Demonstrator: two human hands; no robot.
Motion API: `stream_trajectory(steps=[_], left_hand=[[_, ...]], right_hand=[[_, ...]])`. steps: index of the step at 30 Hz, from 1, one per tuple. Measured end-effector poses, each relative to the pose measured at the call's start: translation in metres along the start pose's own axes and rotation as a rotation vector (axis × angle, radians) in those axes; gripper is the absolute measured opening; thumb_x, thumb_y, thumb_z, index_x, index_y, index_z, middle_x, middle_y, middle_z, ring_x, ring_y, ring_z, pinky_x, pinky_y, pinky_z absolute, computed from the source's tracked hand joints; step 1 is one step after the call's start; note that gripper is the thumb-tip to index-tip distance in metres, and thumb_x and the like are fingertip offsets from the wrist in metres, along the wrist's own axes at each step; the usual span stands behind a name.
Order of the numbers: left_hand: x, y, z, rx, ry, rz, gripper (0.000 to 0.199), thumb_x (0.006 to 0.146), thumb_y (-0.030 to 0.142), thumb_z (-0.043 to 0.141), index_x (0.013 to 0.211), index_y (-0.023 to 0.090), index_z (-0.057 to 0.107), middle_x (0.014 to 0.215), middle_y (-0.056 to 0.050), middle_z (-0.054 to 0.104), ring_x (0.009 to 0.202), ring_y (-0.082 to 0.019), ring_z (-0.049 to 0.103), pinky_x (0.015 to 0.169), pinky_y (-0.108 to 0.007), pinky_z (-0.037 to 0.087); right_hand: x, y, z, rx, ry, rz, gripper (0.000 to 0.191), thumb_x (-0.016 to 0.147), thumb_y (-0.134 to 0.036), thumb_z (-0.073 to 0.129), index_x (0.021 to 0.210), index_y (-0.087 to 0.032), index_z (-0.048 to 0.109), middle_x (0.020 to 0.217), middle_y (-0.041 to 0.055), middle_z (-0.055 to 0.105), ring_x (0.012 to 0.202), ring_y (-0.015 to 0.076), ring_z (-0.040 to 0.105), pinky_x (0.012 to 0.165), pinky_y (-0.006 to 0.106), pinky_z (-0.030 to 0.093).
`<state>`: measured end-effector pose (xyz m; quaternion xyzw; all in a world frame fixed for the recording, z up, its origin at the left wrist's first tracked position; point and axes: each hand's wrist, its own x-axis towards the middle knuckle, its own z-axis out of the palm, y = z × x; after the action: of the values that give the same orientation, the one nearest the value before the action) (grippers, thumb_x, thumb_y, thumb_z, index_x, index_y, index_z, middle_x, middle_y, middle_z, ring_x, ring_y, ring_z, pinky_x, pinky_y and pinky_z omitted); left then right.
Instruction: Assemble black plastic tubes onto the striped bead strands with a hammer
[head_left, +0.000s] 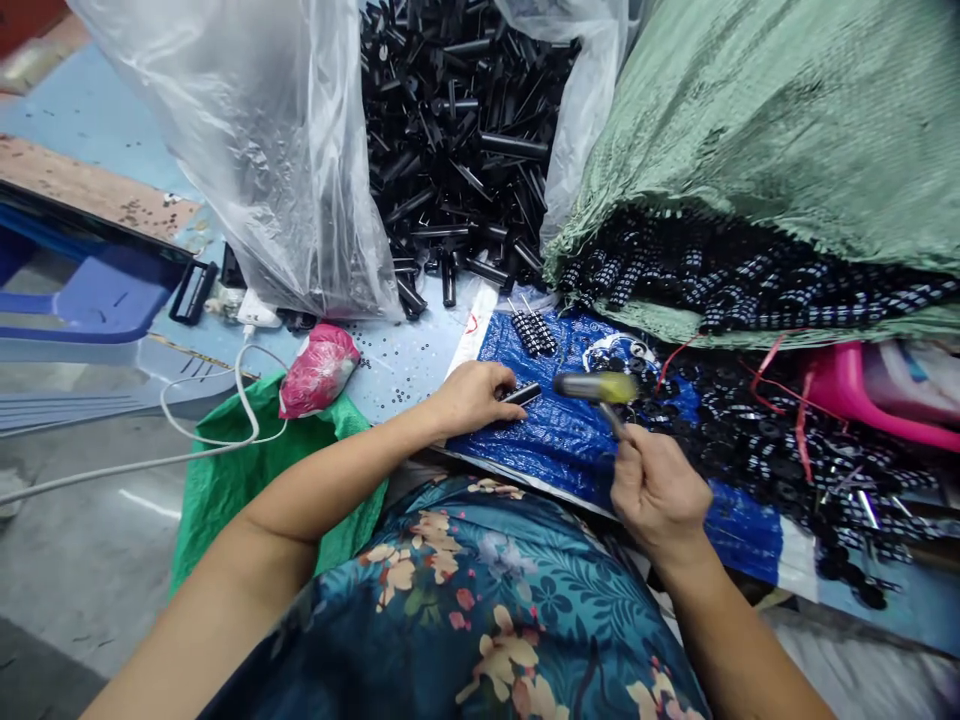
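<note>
My left hand (pixel 480 400) pinches a short black tubular piece (pixel 523 394) over the blue plastic sheet (pixel 555 445). To its right, my right hand (pixel 660 487) is wrapped round the handle of a small hammer (pixel 596 387), whose head is blurred, with one yellowish end. A gap separates the hammer head from the black piece. Just beyond them, two black-and-white patterned rollers (pixel 534 332) with metal pins lie side by side on the sheet.
A clear plastic bag (pixel 322 200) holds many black tubes (pixel 514 147). At right, a green woven sack (pixel 765 120) spills patterned rollers beside loose black discs and a pink basket (pixel 847 390). At left are a pink bundle (pixel 319 370), white cable (pixel 241 390) and blue-purple plastic crate (pixel 112 290).
</note>
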<state>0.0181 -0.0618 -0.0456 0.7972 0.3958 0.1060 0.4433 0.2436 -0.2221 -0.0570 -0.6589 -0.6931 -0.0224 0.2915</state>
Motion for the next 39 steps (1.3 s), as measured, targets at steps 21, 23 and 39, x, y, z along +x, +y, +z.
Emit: stream_trajectory(steps=[21, 23, 39], left_hand=[[-0.058, 0.001, -0.098, 0.091, -0.440, -0.037, 0.020, 0.058, 0.015, 0.081, 0.061, 0.023, 0.063, 0.055, 0.004, 0.053, 0.050, -0.013, 0.040, 0.054, -0.029, 0.026], [-0.092, -0.010, -0.136, 0.069, -0.583, -0.200, 0.018, 0.060, 0.027, 0.086, 0.062, 0.024, 0.068, 0.050, 0.005, 0.054, 0.045, -0.012, 0.041, 0.051, -0.028, 0.027], [0.032, -0.082, -0.146, 0.898, 0.284, 0.259, 0.024, 0.091, 0.018, 0.051, 0.071, 0.020, 0.065, 0.078, -0.010, 0.064, 0.092, -0.027, 0.053, 0.081, -0.040, 0.038]], right_hand=[[-0.012, 0.022, -0.003, 0.125, -0.107, -0.309, 0.028, 0.091, -0.023, 0.069, 0.118, -0.021, 0.069, 0.098, 0.0060, 0.076, 0.081, 0.0176, 0.070, 0.079, 0.030, 0.054], [-0.018, 0.037, -0.005, 0.020, -0.039, -0.233, 0.025, 0.089, -0.025, 0.072, 0.114, -0.021, 0.071, 0.097, 0.0058, 0.076, 0.079, 0.0185, 0.070, 0.078, 0.031, 0.054], [0.046, 0.037, -0.006, 0.239, 0.012, 0.127, 0.017, 0.097, -0.033, 0.057, 0.097, -0.022, 0.069, 0.085, 0.0043, 0.075, 0.072, 0.0176, 0.070, 0.071, 0.031, 0.054]])
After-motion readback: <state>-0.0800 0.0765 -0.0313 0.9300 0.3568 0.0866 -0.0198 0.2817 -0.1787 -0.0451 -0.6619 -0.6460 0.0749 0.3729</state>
